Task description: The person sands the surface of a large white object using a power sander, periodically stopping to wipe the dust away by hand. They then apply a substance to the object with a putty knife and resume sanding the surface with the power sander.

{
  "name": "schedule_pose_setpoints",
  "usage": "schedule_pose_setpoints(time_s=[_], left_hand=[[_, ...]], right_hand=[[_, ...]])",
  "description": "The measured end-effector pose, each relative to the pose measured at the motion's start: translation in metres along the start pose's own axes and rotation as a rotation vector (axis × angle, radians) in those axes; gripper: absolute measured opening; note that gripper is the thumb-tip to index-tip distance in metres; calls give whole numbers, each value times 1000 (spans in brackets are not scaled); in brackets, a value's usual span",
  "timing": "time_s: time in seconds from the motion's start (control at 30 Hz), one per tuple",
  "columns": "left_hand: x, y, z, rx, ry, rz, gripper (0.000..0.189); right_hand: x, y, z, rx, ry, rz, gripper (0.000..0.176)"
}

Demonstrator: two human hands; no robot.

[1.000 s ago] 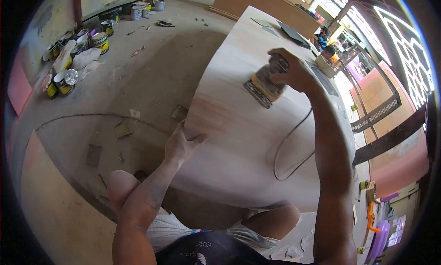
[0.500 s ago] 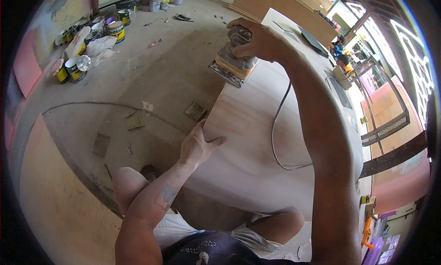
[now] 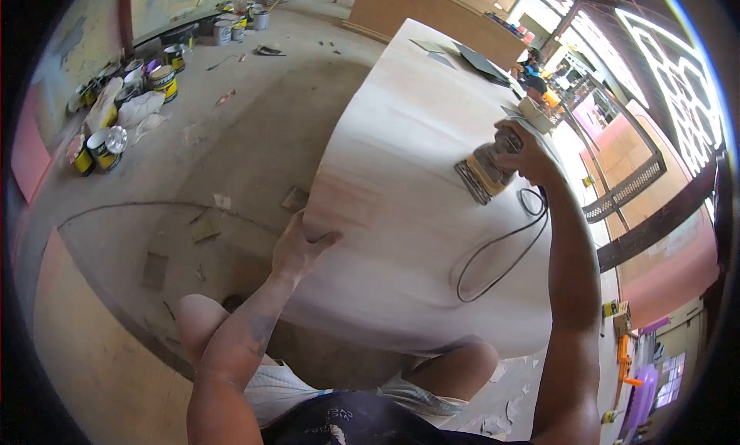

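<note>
A large pale panel [image 3: 401, 252] with a smooth, dusty face and a brownish patch lies in front of my knees. My left hand [image 3: 297, 248] grips its left edge, thumb spread on top and fingers at the rim, partly hidden. My right hand [image 3: 520, 152] is wrapped round the top of an electric sander [image 3: 482, 175], which sits on the right part of the panel, its base tilted in view. A dark power cord [image 3: 501, 271] loops over the panel from the sander toward my right forearm.
Paint cans [image 3: 163, 81] and rags crowd the left wall. Small sanding scraps [image 3: 206, 227] lie on the concrete floor, crossed by a cable [image 3: 139, 204]. Dark sheets [image 3: 482, 63] rest on the panel's far end. A metal frame [image 3: 628, 187] stands at right; a person [image 3: 532, 71] is beyond.
My right hand has carried the sander from the panel's far left edge to its right side, nearer me. The cord now lies in a wider loop. My left hand still holds the edge.
</note>
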State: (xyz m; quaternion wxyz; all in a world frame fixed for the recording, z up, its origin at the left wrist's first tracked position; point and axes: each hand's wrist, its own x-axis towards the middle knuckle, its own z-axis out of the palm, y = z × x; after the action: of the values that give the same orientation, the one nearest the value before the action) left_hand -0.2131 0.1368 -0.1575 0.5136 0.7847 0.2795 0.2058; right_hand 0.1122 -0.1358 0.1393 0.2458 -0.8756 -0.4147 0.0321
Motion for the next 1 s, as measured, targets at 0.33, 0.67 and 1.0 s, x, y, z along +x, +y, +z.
schedule_pose_setpoints(time_s=[0.33,0.67,1.0], left_hand=[[-9,20,-5,123,63,68,92],[0,6,0,151,35,-58,95],[-11,30,-2,20,37,52,96]], right_hand=[[-50,48,-29,-70,109,129,76],[29,-43,33,-183,77,-71,77],[104,-182,117,-241,-16,-297,84]])
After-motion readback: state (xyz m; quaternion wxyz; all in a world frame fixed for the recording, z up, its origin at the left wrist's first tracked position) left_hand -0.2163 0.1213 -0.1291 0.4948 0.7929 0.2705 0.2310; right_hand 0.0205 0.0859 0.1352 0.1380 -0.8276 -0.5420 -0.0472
